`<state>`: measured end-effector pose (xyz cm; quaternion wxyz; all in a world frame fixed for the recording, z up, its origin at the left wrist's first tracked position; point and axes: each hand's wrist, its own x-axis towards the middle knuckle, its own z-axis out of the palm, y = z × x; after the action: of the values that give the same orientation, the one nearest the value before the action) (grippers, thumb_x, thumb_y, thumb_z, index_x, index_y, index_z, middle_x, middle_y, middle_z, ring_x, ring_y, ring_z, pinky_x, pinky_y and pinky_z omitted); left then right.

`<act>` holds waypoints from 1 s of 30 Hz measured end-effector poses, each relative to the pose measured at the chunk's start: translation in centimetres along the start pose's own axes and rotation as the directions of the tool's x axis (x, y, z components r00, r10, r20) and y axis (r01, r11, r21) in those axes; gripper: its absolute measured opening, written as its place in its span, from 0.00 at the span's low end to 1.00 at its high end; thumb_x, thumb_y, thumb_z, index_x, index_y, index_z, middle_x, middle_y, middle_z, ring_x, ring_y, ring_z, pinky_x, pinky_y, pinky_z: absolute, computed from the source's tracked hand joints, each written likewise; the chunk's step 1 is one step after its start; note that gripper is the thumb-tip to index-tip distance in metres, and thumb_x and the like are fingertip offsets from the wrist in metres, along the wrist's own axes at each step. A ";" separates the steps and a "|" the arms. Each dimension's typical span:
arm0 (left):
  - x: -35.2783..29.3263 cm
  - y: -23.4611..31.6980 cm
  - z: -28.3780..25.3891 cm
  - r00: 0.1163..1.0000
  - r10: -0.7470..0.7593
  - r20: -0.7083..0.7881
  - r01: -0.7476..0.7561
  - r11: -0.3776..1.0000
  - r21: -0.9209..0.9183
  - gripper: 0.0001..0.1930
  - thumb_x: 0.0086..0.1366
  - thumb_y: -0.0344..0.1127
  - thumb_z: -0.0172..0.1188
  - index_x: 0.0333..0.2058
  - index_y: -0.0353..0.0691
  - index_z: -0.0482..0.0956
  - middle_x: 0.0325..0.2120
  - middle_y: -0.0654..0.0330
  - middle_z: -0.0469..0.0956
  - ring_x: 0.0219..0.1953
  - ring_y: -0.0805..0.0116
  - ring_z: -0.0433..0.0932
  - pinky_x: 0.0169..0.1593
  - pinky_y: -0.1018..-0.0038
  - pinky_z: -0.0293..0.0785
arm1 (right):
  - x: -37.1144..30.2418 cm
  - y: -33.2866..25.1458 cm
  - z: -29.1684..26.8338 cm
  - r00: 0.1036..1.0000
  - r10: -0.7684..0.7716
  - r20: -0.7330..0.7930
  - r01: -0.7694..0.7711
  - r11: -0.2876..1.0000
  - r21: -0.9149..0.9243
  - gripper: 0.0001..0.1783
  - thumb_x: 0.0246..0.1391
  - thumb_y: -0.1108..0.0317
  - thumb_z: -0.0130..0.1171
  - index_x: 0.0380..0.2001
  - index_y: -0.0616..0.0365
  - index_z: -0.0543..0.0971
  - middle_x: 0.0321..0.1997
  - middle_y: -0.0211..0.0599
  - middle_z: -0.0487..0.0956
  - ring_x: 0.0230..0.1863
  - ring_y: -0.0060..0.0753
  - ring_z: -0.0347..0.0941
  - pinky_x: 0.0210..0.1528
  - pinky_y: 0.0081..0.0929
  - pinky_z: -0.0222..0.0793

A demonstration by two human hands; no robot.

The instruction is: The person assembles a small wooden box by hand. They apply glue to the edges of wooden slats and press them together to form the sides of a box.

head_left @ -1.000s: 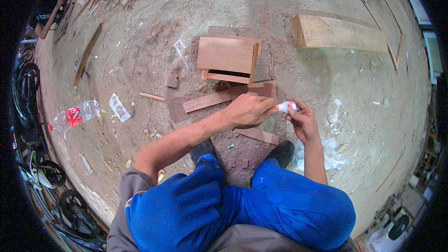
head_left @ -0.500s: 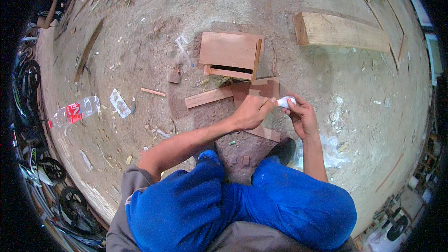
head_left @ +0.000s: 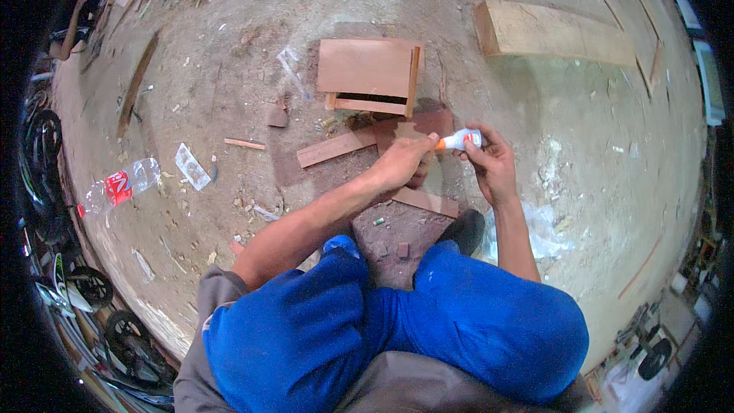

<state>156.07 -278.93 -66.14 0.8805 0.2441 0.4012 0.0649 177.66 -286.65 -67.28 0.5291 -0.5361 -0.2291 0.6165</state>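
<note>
A small white glue bottle point(head_left: 458, 139) with an orange cap lies sideways between my hands, above the ground. My right hand point(head_left: 493, 164) is closed round its white body, thumb and fingers on either side. The fingers of my left hand point(head_left: 405, 162) are closed on the orange cap end. Beyond the hands stands a small wooden box point(head_left: 368, 66) with a dark gap along its near side. Under and beside my left hand lie a flat brown wooden panel point(head_left: 436, 121), a wooden strip point(head_left: 338, 149) and another short strip point(head_left: 428, 202).
A thick timber block point(head_left: 558, 34) lies at the far right. On the left are a clear plastic bottle point(head_left: 141, 177) with a red label and a long wooden stick point(head_left: 138, 84). A clear plastic bag point(head_left: 539, 231) lies right of my foot. Wheeled bikes point(head_left: 90, 284) line the left edge.
The glue bottle has shifted slightly left and toward the box, and more of its orange cap shows. The view has tilted slightly, so the ground things sit higher in the picture.
</note>
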 end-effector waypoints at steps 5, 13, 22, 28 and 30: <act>-1.0 1.0 0.3 0.836 0.541 0.090 -0.387 0.465 0.796 0.23 0.79 0.49 0.48 0.29 0.35 0.72 0.19 0.43 0.69 0.21 0.48 0.73 0.28 0.52 0.67 | -0.2 -1.8 0.2 0.986 0.122 0.113 -0.109 0.987 -0.117 0.17 0.64 0.74 0.64 0.54 0.65 0.76 0.42 0.42 0.84 0.34 0.27 0.81 0.39 0.24 0.78; -2.8 0.6 1.0 0.765 0.601 0.230 -0.427 0.207 0.880 0.22 0.77 0.45 0.50 0.30 0.31 0.76 0.27 0.40 0.79 0.34 0.36 0.79 0.35 0.50 0.72 | -0.9 -3.0 0.6 0.969 0.147 0.200 -0.114 0.979 -0.168 0.14 0.63 0.72 0.66 0.49 0.66 0.79 0.37 0.42 0.86 0.32 0.27 0.83 0.36 0.24 0.79; -5.0 3.3 1.7 0.999 -0.028 -0.039 0.040 0.930 0.364 0.23 0.79 0.54 0.49 0.32 0.44 0.82 0.21 0.75 0.66 0.22 0.83 0.58 0.25 0.77 0.54 | -0.6 -3.8 -2.0 0.997 0.058 0.058 -0.036 0.949 -0.315 0.14 0.63 0.74 0.65 0.51 0.66 0.79 0.43 0.46 0.86 0.40 0.33 0.84 0.42 0.25 0.81; -8.1 1.4 -6.8 0.937 0.348 -0.013 -0.186 0.532 0.826 0.21 0.76 0.50 0.53 0.45 0.33 0.80 0.26 0.55 0.76 0.29 0.59 0.77 0.36 0.61 0.74 | -1.5 -8.6 -6.6 0.972 -0.114 -0.206 0.070 0.975 -0.211 0.16 0.65 0.72 0.63 0.54 0.65 0.78 0.52 0.46 0.83 0.48 0.34 0.82 0.50 0.24 0.81; -6.9 -0.7 -7.3 0.931 0.364 -0.005 -0.133 0.354 0.926 0.20 0.74 0.49 0.57 0.49 0.36 0.78 0.32 0.50 0.79 0.36 0.52 0.79 0.42 0.58 0.75 | 0.0 -7.0 -4.8 0.983 -0.067 -0.170 0.039 0.986 -0.159 0.16 0.65 0.72 0.63 0.54 0.65 0.78 0.52 0.46 0.83 0.48 0.34 0.82 0.51 0.25 0.80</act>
<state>145.98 -278.95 -65.86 0.5328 0.7354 0.4187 -0.0067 184.84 -285.68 -62.86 0.5201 -0.6214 -0.2433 0.5330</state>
